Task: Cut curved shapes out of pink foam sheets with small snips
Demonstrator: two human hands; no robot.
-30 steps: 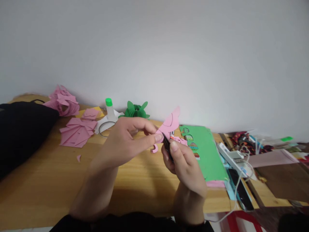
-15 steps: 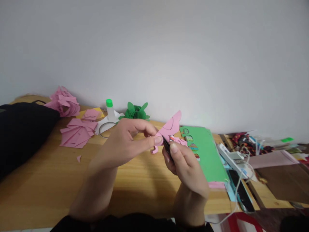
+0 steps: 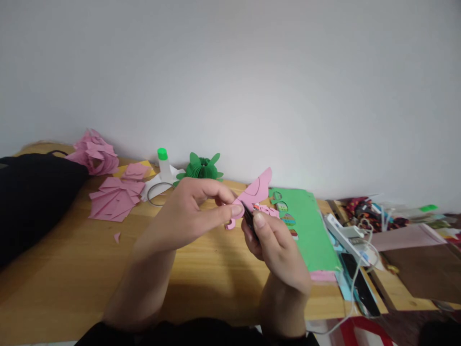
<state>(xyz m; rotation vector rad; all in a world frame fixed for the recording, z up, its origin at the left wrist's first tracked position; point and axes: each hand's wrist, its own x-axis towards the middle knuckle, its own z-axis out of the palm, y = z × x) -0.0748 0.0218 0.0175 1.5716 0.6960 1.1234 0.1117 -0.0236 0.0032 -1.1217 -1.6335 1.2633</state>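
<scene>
My left hand pinches a folded piece of pink paper between thumb and fingers, above the table. A dark curved line is drawn on the paper. My right hand is closed around dark scissors, mostly hidden by the fingers, with the blades at the paper's lower edge. Below the fingers a curled pink strip shows; I cannot tell whether it is attached. Behind the hands stands a green folded-paper piece with leaf shapes.
A glue bottle with a green cap stands near a ring. Pink folded papers lie left, beside a black bag. Rightward are a green book, a power strip, a cable and a black phone.
The pink paper has tilted and dropped slightly, and the scissors have shifted a little against its edge. Both hands keep nearly the same place and hold.
</scene>
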